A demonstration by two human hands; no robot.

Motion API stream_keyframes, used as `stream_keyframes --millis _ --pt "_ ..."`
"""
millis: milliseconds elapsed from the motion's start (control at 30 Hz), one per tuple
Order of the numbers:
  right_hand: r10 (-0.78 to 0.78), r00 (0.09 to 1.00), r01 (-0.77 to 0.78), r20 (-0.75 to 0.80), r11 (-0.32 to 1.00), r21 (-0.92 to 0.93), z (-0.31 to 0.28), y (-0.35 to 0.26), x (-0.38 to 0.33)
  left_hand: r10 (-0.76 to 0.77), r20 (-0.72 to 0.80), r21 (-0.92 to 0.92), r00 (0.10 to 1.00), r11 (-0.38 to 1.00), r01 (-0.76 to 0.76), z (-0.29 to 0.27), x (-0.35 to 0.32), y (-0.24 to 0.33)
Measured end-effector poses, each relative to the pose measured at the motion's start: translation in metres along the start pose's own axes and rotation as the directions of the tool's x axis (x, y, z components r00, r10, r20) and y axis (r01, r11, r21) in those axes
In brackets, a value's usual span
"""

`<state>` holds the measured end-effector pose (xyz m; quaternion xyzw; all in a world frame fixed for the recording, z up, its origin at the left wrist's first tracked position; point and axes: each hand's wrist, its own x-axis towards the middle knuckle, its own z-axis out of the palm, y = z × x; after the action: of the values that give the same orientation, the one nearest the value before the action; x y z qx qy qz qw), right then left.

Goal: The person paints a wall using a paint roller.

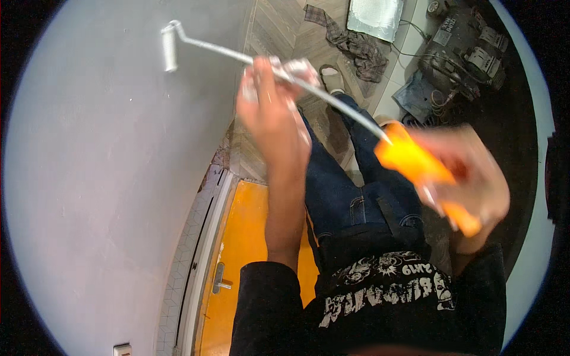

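A long-handled mini paint roller (350, 111) slants across the view, its white roller head (170, 50) at the grey wall (101, 148) on the left. My right hand (469, 172) is wrapped round the orange grip, blurred by motion. Farther up the metal rod, my left hand (270, 95) closes about the shaft, with white smears on its fingers. Whether the roller head touches the wall or hangs just off it, I cannot tell.
An orange door (243, 237) with a metal handle stands at the lower left, near a wall switch (122, 350). On the floor lie a paint tray (374, 18), a crumpled checked cloth (359, 50) and a dark compressor-like machine (466, 47) with a cable.
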<state>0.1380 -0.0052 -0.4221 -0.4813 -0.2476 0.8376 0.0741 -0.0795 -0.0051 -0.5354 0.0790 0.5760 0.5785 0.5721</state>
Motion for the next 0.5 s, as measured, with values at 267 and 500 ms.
stream_keyframes --millis 267,500 --pt "0.063 0.998 -0.064 -0.017 0.995 -0.071 0.013 -0.012 0.057 -0.056 -0.067 -0.017 0.996 0.998 0.055 -0.031 0.059 -0.027" --pt "-0.031 0.999 0.033 0.031 0.997 -0.075 0.015 0.017 0.063 -0.006 -0.066 0.06 0.998 0.998 0.01 -0.044 0.045 -0.037"
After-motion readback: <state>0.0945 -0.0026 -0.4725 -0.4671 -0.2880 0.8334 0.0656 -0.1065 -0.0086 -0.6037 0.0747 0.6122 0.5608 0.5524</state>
